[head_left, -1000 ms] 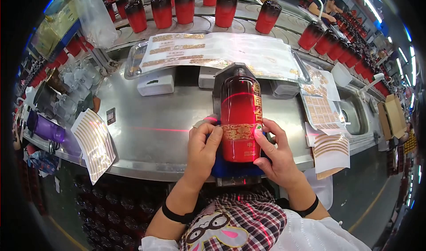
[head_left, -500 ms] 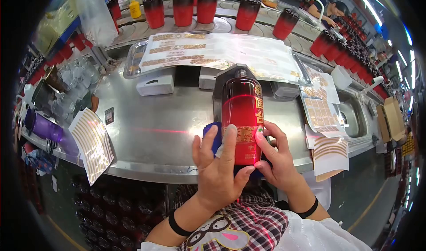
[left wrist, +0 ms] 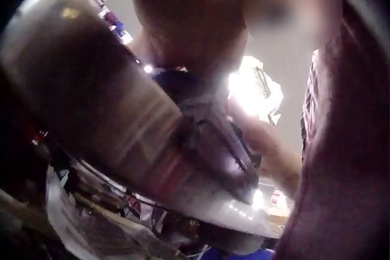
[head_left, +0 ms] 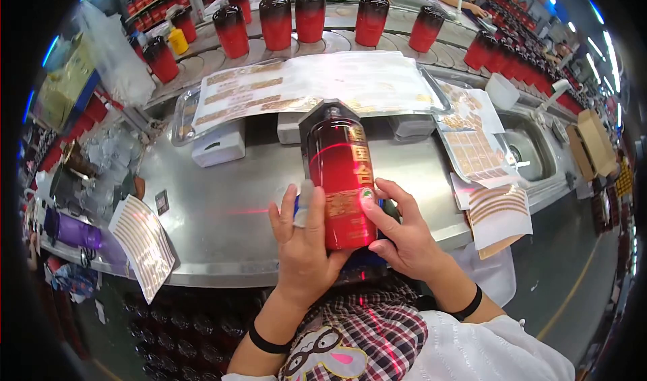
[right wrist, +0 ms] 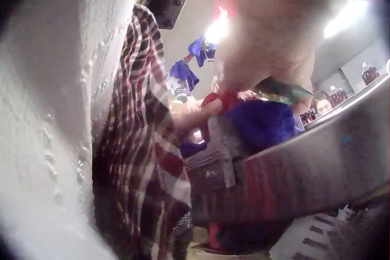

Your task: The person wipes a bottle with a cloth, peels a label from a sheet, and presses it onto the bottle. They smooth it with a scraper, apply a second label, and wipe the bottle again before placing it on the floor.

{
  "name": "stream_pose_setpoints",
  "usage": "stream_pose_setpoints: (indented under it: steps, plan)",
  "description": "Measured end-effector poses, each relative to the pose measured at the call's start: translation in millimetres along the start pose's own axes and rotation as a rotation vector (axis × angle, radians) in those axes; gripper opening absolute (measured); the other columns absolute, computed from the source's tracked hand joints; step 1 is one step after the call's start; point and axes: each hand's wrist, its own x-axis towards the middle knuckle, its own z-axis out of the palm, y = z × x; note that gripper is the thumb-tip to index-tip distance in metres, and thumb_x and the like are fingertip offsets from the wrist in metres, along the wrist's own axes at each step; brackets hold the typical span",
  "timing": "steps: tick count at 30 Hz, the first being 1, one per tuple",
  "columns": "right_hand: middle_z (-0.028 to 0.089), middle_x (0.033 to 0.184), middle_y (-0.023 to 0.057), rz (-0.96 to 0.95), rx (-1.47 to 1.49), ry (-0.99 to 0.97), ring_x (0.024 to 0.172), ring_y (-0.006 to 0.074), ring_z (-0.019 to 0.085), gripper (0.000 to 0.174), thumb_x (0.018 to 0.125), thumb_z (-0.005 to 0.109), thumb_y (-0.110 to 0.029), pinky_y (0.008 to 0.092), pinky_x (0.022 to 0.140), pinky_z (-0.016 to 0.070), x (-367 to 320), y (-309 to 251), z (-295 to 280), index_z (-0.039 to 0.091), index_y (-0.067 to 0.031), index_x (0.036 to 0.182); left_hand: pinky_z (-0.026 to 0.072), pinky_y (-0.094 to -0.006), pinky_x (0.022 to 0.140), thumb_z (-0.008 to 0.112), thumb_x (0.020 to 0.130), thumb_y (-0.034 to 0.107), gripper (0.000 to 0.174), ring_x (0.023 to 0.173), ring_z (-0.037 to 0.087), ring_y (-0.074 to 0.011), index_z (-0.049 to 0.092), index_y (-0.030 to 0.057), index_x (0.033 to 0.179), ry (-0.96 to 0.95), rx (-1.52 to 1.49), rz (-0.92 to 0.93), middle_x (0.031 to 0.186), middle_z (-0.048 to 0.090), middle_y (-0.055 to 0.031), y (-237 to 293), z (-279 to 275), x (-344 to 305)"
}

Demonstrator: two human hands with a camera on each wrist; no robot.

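A red bottle (head_left: 328,172) with a dark top and gold characters lies back in a grey holder (head_left: 332,105), its neck pointing away from me. Round its lower part runs a gold patterned band (head_left: 342,204). My right hand (head_left: 408,239) holds the bottle's right side, one finger on the band by a small green spot. My left hand (head_left: 301,249) is along the left side with fingers mostly straight, and a pale cover (head_left: 304,202) wraps one finger. Blue cloth (right wrist: 262,123) shows under the bottle in the right wrist view. The left wrist view is dark and blurred.
Behind the holder, a clear tray (head_left: 185,117) bears a sheet of gold labels (head_left: 323,78). Striped label sheets lie left (head_left: 143,239) and right (head_left: 499,209). A sink (head_left: 529,148) is at the right. Several red bottles (head_left: 275,24) stand on the conveyor, where a yellow bottle (head_left: 177,41) also shows.
My left hand has left the band's left end, its fingers straightening, and moved across the bottle's front, then back left. My right hand keeps its hold. The conveyor bottles shifted right; the head view turned slightly.
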Motion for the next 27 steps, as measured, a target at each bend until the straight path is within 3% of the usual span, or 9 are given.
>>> stream_pose_setpoints:
  steps: [4,5,8,11,14,19,27]
  plan:
    - [0.04,0.143,0.0253,-0.018,-0.026,0.025,0.125,0.0398,0.047,0.058,0.087,0.071,-0.028,0.0466,0.105,0.0394,-3,2,0,0.053,-0.0126,0.14,0.0183,-0.0593,0.115,0.071,0.086,0.043,0.088,0.142,0.027,-0.048,0.031,-0.0051,0.148,-0.022,-0.191,-0.106,0.145,0.042,-0.0251,-10,1,-6]
    - [0.041,0.142,0.0253,-0.023,-0.033,0.034,0.125,0.0398,0.047,0.058,0.087,0.071,-0.028,0.0466,0.105,0.0396,-4,3,1,0.053,-0.0129,0.14,0.0186,-0.058,0.115,0.068,0.088,0.045,0.09,0.144,0.022,-0.0477,0.028,-0.0056,0.149,-0.02,-0.017,-0.042,0.149,0.037,-0.0275,3,-1,-2]
    - [0.043,0.14,0.0249,-0.02,-0.027,0.055,0.124,0.0401,0.048,0.059,0.087,0.071,-0.029,0.0469,0.104,0.0399,-4,3,1,0.053,-0.0123,0.14,0.0188,-0.0568,0.116,0.068,0.089,0.045,0.09,0.145,0.019,-0.0476,0.025,-0.0051,0.151,-0.084,0.126,0.053,0.153,0.03,-0.0284,2,-4,2]
    - [0.044,0.14,0.0247,-0.043,-0.032,0.057,0.123,0.0405,0.048,0.059,0.087,0.07,-0.03,0.0471,0.104,0.0402,-5,3,-3,0.053,-0.0104,0.14,0.0156,-0.0615,0.114,0.07,0.085,0.045,0.093,0.141,0.022,-0.0521,0.026,-0.0041,0.151,-0.034,-0.193,-0.031,0.147,0.037,-0.0296,-17,9,-8]
    - [0.044,0.139,0.0245,-0.013,0.006,0.097,0.123,0.0409,0.048,0.059,0.088,0.069,-0.032,0.0474,0.104,0.0399,-8,4,-2,0.053,-0.0083,0.14,0.014,-0.0605,0.115,0.07,0.085,0.046,0.092,0.142,0.024,-0.0499,0.028,-0.0017,0.151,0.016,-0.143,-0.003,0.147,0.037,-0.0292,-6,5,-3]
    - [0.044,0.138,0.0247,-0.014,0.01,0.092,0.122,0.0409,0.048,0.059,0.089,0.067,-0.034,0.0479,0.104,0.0392,-3,2,3,0.053,-0.0071,0.139,0.0121,-0.0554,0.118,0.064,0.09,0.049,0.086,0.145,0.02,-0.0472,0.029,-0.0014,0.151,-0.085,0.179,0.098,0.154,0.03,-0.0263,4,-4,4]
    - [0.046,0.137,0.0237,-0.03,-0.014,0.103,0.121,0.0405,0.049,0.058,0.088,0.069,-0.033,0.048,0.103,0.0401,-7,5,-1,0.054,-0.0068,0.138,0.0105,-0.0573,0.117,0.06,0.092,0.048,0.082,0.142,0.029,-0.0454,0.031,-0.0009,0.151,-0.062,0.153,0.12,0.15,0.038,-0.0246,1,0,5]
